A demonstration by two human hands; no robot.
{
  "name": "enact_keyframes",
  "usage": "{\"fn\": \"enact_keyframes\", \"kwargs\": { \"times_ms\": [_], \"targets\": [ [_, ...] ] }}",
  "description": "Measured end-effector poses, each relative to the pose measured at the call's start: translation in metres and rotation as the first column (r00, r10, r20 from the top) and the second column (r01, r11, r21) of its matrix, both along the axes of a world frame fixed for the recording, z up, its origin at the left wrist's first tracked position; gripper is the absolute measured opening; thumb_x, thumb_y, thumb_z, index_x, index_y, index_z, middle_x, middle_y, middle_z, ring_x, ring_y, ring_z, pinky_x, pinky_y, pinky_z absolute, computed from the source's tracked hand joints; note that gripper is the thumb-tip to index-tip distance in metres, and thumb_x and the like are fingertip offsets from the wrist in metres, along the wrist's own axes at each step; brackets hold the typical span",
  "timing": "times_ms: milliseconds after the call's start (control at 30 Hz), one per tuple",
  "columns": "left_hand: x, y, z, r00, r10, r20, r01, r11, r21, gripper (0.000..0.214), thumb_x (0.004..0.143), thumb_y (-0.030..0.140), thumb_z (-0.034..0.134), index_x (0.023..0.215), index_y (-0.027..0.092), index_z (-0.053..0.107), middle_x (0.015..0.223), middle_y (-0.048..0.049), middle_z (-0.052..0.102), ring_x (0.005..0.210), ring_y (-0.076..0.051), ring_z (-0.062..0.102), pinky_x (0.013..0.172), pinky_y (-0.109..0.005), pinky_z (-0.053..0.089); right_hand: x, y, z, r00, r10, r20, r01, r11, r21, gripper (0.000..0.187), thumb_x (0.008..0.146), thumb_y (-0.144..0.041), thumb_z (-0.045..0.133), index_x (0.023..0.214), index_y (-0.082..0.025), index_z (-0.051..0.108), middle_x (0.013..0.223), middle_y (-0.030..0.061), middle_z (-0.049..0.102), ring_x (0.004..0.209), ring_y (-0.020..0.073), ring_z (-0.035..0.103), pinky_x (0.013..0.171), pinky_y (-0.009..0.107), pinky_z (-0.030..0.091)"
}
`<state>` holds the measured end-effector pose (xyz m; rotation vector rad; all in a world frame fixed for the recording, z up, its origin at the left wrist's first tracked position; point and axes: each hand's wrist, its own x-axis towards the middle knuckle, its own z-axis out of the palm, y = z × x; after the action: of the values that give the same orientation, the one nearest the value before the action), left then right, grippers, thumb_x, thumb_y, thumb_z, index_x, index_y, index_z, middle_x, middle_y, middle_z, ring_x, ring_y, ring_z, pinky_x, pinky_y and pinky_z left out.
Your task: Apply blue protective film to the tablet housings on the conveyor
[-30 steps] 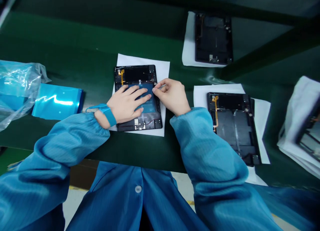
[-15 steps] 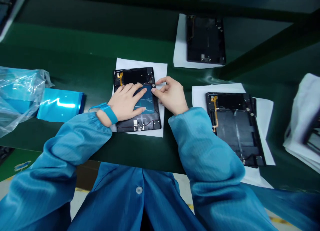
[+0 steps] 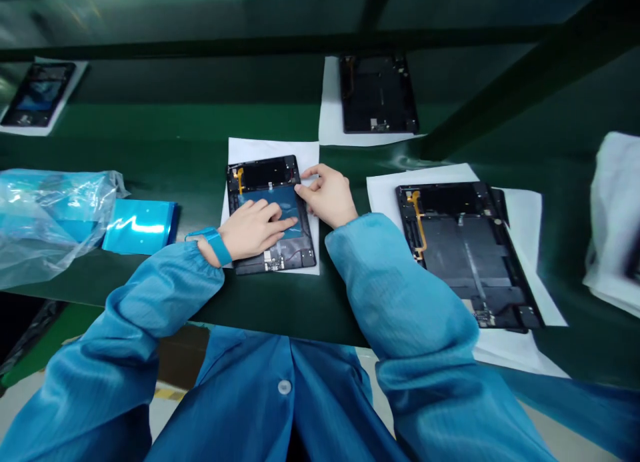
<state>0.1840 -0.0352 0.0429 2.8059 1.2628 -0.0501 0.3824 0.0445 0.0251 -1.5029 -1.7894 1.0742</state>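
Note:
An opened tablet housing (image 3: pixel 300 249) lies on a sheet of white paper (image 3: pixel 273 147) in front of me, with an orange flex cable (image 3: pixel 241 182) at its upper left. A blue sheet-like panel (image 3: pixel 280 197) sits in its middle. My left hand (image 3: pixel 253 229), a blue strap round the wrist, lies on this panel with its fingers stretched out. My right hand (image 3: pixel 327 195) is closed at the housing's upper right edge, thumb on the rim and forefinger bent beside it. Its other fingers are partly hidden.
Right of me another open tablet housing (image 3: pixel 450 249) rests on paper; one more housing (image 3: pixel 377 99) lies at the back. A tablet housing (image 3: pixel 40 95) is far left. Blue film-wrapped packs (image 3: pixel 140 225) stand beside a clear plastic bag (image 3: pixel 60 215). White sheets (image 3: pixel 613 209) are stacked far right.
My left hand has slid lower on the blue panel, its fingers closer together, baring the panel's upper part. My right hand stays at the upper right edge. The camera view has shifted.

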Motion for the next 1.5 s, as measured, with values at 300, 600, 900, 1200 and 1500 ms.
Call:
{"fn": "enact_keyframes", "kwargs": {
  "times_ms": [300, 600, 900, 1200, 1500],
  "targets": [
    [-0.021, -0.029, 0.000, 0.993, 0.063, 0.097, -0.067, 0.997, 0.044, 0.040, 0.107, 0.041, 0.043, 0.135, 0.024, 0.067, 0.111, -0.0095, 0.067, 0.097, -0.024, 0.060, 0.082, -0.039, 0.049, -0.004, 0.003, -0.010, 0.999, -0.006, 0.046, 0.003, 0.998, 0.066, 0.017, 0.080, -0.025, 0.065, 0.097, -0.020, 0.067, 0.065, -0.0012, 0.065, 0.071, 0.0216, 0.066, 0.085, 0.036, 0.050],
    [-0.044, -0.071, 0.002, 0.983, 0.145, 0.110, -0.144, 0.989, -0.009, 0.049, 0.105, 0.042, 0.049, 0.148, 0.018, 0.054, 0.151, -0.0136, 0.056, 0.143, -0.033, 0.050, 0.117, -0.055, 0.042, -0.005, 0.000, -0.012, 0.999, -0.034, 0.043, 0.029, 0.994, 0.102, 0.016, 0.080, -0.024, 0.063, 0.094, -0.019, 0.068, 0.065, -0.0003, 0.065, 0.072, 0.0222, 0.066, 0.083, 0.036, 0.049],
    [-0.066, -0.046, 0.003, 0.929, 0.190, 0.316, -0.235, 0.965, 0.112, 0.031, 0.104, 0.035, 0.053, 0.122, 0.018, 0.071, 0.103, -0.0094, 0.069, 0.094, -0.023, 0.062, 0.079, -0.037, 0.049, 0.008, -0.029, -0.003, 0.971, 0.028, 0.238, -0.108, 0.937, 0.332, 0.029, 0.095, -0.032, 0.056, 0.112, -0.019, 0.076, 0.087, 0.0053, 0.070, 0.076, 0.0194, 0.062, 0.075, 0.033, 0.046],
    [-0.068, -0.055, -0.009, 0.963, 0.010, 0.270, -0.053, 0.987, 0.152, 0.038, 0.101, 0.033, 0.060, 0.133, 0.013, 0.063, 0.103, -0.0109, 0.064, 0.092, -0.024, 0.057, 0.073, -0.036, 0.044, 0.018, -0.074, -0.006, 0.732, 0.081, 0.676, -0.452, 0.801, 0.393, 0.060, 0.102, -0.057, 0.047, 0.137, -0.012, 0.066, 0.092, 0.0108, 0.060, 0.083, 0.0232, 0.052, 0.069, 0.034, 0.046],
    [-0.064, -0.057, -0.001, 0.959, 0.049, 0.280, -0.076, 0.993, 0.088, 0.037, 0.101, 0.030, 0.061, 0.133, 0.013, 0.062, 0.103, -0.0097, 0.066, 0.097, -0.024, 0.060, 0.074, -0.035, 0.043, 0.032, -0.073, 0.002, 0.766, 0.177, 0.618, -0.539, 0.701, 0.467, 0.051, 0.099, -0.057, 0.056, 0.128, -0.018, 0.074, 0.087, 0.0074, 0.058, 0.077, 0.0184, 0.053, 0.067, 0.030, 0.046]
  ]
}}
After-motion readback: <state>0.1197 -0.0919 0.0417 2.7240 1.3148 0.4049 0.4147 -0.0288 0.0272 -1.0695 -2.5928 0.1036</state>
